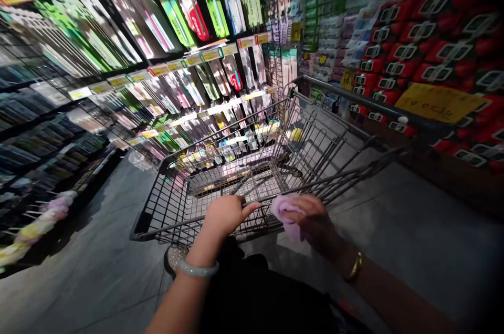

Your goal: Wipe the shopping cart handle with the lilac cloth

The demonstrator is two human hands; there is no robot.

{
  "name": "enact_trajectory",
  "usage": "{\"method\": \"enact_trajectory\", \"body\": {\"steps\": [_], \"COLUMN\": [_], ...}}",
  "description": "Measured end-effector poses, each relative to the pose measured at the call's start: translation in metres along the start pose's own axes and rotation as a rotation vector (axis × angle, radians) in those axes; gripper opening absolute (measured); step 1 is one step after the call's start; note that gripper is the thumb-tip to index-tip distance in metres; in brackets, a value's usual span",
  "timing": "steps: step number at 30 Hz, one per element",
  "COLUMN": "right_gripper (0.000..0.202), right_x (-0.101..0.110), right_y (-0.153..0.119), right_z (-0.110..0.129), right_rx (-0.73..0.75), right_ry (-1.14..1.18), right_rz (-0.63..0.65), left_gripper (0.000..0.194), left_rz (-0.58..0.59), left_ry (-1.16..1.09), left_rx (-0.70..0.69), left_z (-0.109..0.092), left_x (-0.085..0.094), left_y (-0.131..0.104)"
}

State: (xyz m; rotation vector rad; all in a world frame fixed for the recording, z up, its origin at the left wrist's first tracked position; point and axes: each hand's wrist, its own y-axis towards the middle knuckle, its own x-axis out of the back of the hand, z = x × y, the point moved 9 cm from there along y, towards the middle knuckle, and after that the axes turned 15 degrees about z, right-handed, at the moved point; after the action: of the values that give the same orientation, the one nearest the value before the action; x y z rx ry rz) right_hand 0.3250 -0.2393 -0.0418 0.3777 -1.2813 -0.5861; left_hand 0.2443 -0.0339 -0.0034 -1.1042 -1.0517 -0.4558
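A dark wire shopping cart [252, 181] stands in front of me, tilted in the view. My left hand [226, 214], with a pale bangle at its wrist, is wrapped over the cart's near top rail, its thumb lying along the rail. To the right, my right hand [313, 218] grips a bunched pink cloth [290, 213] against the same rail. A gold bracelet [355, 265] circles the right wrist. The wire basket's bottom shows through the mesh, and part of the left fingers is hidden behind the rail.
Beyond the cart, a rack of packaged toothbrushes [212, 3] rises with yellow price tags. Stacked red packages [405, 50] stand at the right behind a yellow sign [439, 103]. Dark shelves [35, 134] line the left side, above the grey floor [106, 255].
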Motion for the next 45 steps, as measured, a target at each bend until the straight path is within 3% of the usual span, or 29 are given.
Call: {"method": "enact_trajectory", "body": {"steps": [3,8,12,15,20,25,27,30,31,35,36,40,45], "right_gripper": [0.023,0.024,0.025,0.022,0.031,0.047,0.056,0.069,0.071,0.059,0.057,0.054,0.057], "right_x": [0.009,0.013,0.068,0.09,0.072,0.045,0.059,0.098,0.1,0.057,0.048,0.041,0.035], "right_y": [0.01,0.003,0.006,0.027,0.073,0.115,0.13,0.143,0.142,0.111,0.102,0.096,0.121], "right_z": [0.002,0.006,-0.004,-0.022,-0.028,-0.041,-0.053,-0.069,-0.07,-0.052,-0.047,-0.043,-0.046], "right_rx": [0.029,0.035,-0.014,-0.137,-0.287,-0.48,-0.542,-0.562,-0.535,-0.387,-0.351,-0.287,-0.351], "right_ry": [-0.061,-0.02,-0.045,-0.14,-0.294,-0.251,-0.108,0.034,0.055,-0.013,-0.057,-0.102,0.164], "right_rz": [-0.033,0.041,-0.175,-0.157,0.147,0.629,0.62,0.375,0.377,0.833,0.89,0.824,0.627], "left_gripper": [0.092,0.094,0.095,0.094,0.093,0.095,0.095,0.094,0.094,0.093,0.093,0.093,0.096], "left_rz": [-0.004,-0.02,-0.031,-0.037,-0.041,-0.077,-0.092,-0.122,-0.129,-0.133,-0.134,-0.151,-0.149], "left_ry": [-0.014,-0.017,-0.031,-0.037,-0.052,-0.065,-0.067,-0.064,-0.064,-0.072,-0.074,-0.074,-0.072], "left_rx": [0.028,0.022,0.036,0.049,0.057,0.056,0.054,0.055,0.053,0.053,0.054,0.044,0.036], "left_z": [0.0,-0.005,-0.004,-0.004,-0.007,-0.007,-0.006,-0.005,-0.005,-0.004,-0.004,-0.004,-0.007], "left_x": [0.001,0.002,-0.001,-0.002,-0.004,-0.003,-0.003,-0.004,-0.004,-0.006,-0.006,-0.004,-0.003], "left_y": [0.001,-0.001,-0.004,-0.007,-0.01,-0.013,-0.014,-0.014,-0.014,-0.014,-0.014,-0.016,-0.017]}}
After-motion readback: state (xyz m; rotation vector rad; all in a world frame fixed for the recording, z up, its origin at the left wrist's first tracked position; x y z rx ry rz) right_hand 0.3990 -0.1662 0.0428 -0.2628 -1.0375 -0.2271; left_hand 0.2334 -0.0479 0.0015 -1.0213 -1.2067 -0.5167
